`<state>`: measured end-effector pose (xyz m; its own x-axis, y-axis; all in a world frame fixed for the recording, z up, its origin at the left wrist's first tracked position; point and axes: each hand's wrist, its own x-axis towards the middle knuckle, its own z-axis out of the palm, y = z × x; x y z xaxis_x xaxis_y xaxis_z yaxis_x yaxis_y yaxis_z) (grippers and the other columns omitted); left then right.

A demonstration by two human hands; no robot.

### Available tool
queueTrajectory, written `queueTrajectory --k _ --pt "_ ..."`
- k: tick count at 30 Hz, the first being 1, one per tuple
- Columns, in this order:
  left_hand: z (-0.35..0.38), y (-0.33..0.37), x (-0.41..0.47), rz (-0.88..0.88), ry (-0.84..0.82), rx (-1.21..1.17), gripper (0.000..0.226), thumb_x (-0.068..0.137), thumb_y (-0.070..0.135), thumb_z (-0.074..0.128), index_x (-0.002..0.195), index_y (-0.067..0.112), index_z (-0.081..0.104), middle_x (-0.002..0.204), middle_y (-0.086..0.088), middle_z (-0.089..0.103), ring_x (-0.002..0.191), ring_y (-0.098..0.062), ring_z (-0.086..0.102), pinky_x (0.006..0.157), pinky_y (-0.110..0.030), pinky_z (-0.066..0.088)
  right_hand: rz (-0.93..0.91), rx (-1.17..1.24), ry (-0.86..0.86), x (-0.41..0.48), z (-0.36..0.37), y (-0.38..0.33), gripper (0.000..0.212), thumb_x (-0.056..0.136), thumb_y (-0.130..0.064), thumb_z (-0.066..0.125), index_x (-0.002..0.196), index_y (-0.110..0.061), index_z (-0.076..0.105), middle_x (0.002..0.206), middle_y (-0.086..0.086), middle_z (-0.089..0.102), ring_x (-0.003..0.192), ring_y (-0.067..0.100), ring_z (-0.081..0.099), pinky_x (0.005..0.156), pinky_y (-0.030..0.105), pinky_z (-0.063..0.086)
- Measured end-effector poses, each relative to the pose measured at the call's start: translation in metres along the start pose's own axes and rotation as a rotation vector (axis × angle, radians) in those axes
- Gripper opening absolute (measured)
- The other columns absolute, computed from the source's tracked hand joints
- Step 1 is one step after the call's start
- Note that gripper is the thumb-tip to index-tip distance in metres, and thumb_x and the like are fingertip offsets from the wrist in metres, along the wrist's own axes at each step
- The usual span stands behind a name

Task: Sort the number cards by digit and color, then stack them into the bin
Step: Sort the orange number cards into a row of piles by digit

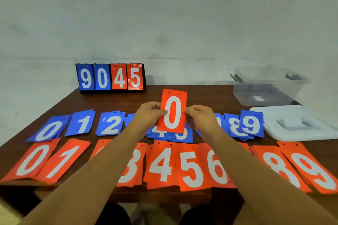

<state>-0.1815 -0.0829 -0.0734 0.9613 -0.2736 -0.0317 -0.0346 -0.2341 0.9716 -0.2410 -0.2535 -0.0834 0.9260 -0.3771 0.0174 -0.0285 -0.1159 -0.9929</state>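
Note:
I hold a red 0 card (172, 111) upright above the middle of the table. My left hand (149, 114) pinches its left edge and my right hand (200, 117) pinches its right edge. On the table lies a far row of blue card piles from the blue 0 (49, 130) to the blue 9 (251, 124). A near row of red piles runs from the red 0 (32, 160) to the red 9 (316, 168). My forearms hide parts of both rows. The clear plastic bin (245, 95) stands at the back right.
A flip scoreboard (110, 76) reading 9045 stands at the table's back left edge against the wall. The bin's white lid (270, 133) lies flat in front of the bin, right of the blue 9. The dark wooden table (109, 102) ends just below the red row.

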Motion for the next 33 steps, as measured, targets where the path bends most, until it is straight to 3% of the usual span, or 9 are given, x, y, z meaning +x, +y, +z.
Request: queueTrajectory --k 6,10,16,19,24,30,33 --pt "-0.039 -0.011 -0.024 -0.014 0.052 0.064 0.017 0.089 0.02 0.07 0.105 0.016 0.067 0.108 -0.005 0.072 0.097 -0.022 0.07 0.087 -0.041 0.058 -0.004 -0.05 -0.059 -0.015 0.038 -0.008 0.016 0.094 -0.019 0.061 0.095 -0.007 0.071 0.09 0.007 0.073 0.078 0.018 0.069 0.063 0.029 0.054" --pt "-0.091 -0.024 -0.011 0.011 0.142 0.091 0.007 0.091 0.017 0.067 0.097 0.014 0.07 0.099 -0.004 0.073 0.092 -0.019 0.071 0.075 -0.03 0.059 0.012 -0.06 -0.117 0.002 0.084 -0.014 0.015 0.094 -0.018 0.061 0.094 -0.007 0.071 0.09 0.007 0.073 0.075 0.016 0.068 0.059 0.026 0.05" --pt "-0.192 -0.058 0.047 0.027 0.188 0.136 0.003 0.089 0.013 0.068 0.089 0.016 0.07 0.083 -0.002 0.074 0.076 -0.017 0.071 0.069 -0.029 0.055 0.012 -0.082 -0.208 0.067 0.184 -0.019 0.014 0.093 -0.017 0.061 0.087 -0.01 0.072 0.084 0.007 0.074 0.069 0.016 0.067 0.059 0.03 0.053" --pt "-0.242 -0.061 0.074 -0.013 0.224 0.212 0.007 0.089 0.016 0.068 0.085 0.021 0.067 0.081 0.001 0.074 0.076 -0.014 0.07 0.071 -0.028 0.056 0.062 -0.074 -0.241 0.095 0.24 -0.03 0.016 0.093 -0.017 0.062 0.085 -0.007 0.071 0.08 0.011 0.073 0.067 0.021 0.066 0.061 0.034 0.057" --pt "-0.313 -0.045 0.081 -0.132 0.253 0.271 0.003 0.091 0.019 0.065 0.093 0.018 0.067 0.087 0.004 0.071 0.079 -0.009 0.068 0.068 -0.018 0.052 0.156 -0.125 -0.265 0.093 0.313 -0.061 0.017 0.093 -0.013 0.059 0.087 -0.002 0.069 0.083 0.019 0.071 0.068 0.02 0.062 0.059 0.029 0.052" --pt "-0.39 -0.024 0.037 -0.3 0.17 0.253 0.001 0.088 0.014 0.066 0.088 0.016 0.066 0.085 0.0 0.073 0.077 -0.013 0.069 0.072 -0.026 0.055 0.335 -0.24 -0.257 0.046 0.375 -0.11 0.012 0.092 -0.014 0.062 0.083 -0.017 0.069 0.081 0.005 0.071 0.07 0.015 0.065 0.064 0.033 0.056" --pt "-0.41 -0.02 0.009 -0.391 0.143 0.28 0.008 0.083 0.011 0.067 0.083 0.019 0.064 0.082 -0.001 0.07 0.077 -0.015 0.067 0.072 -0.029 0.054 0.386 -0.316 -0.242 0.015 0.395 -0.122 0.017 0.09 -0.013 0.063 0.077 -0.022 0.067 0.078 0.005 0.07 0.074 0.024 0.066 0.068 0.037 0.056"
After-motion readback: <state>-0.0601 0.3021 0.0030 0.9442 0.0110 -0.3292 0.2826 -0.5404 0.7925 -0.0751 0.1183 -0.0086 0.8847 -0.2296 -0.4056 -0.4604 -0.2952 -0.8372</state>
